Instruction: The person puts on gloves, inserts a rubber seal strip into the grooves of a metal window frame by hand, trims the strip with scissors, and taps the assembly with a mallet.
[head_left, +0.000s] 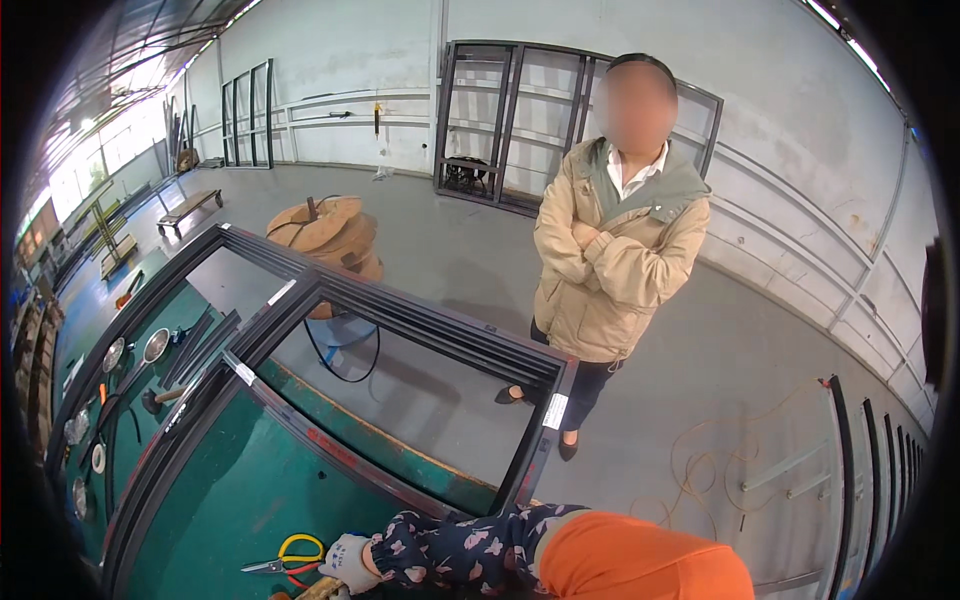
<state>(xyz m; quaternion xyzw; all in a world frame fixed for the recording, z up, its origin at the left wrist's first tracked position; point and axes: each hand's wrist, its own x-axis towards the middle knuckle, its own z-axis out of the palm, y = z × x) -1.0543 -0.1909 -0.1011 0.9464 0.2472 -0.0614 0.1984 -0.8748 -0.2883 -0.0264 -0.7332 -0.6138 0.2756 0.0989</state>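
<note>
My right hand [350, 563], in a pale work glove, is low over the green tabletop [225, 490]. Its arm wears a dark sleeve with a butterfly print and orange cloth above. The fingers curl down around a tan, wood-like piece [318, 590], mostly hidden by the hand and the lower edge. Just left of the glove lies a pair of scissors [283, 563] with yellow and red handles. A large dark metal frame [310, 432] with crossbars rests on the table and reaches past its far edge. My left hand is out of view.
A person in a beige jacket [610, 290] stands beyond the frame, arms folded. Behind it are stacked brown rolls [325, 235]. Strainer-like metal pieces [157, 346], a hammer [160, 398] and dark strips lie at left. Dark bars [850, 480] stand at right near a loose hose [690, 460].
</note>
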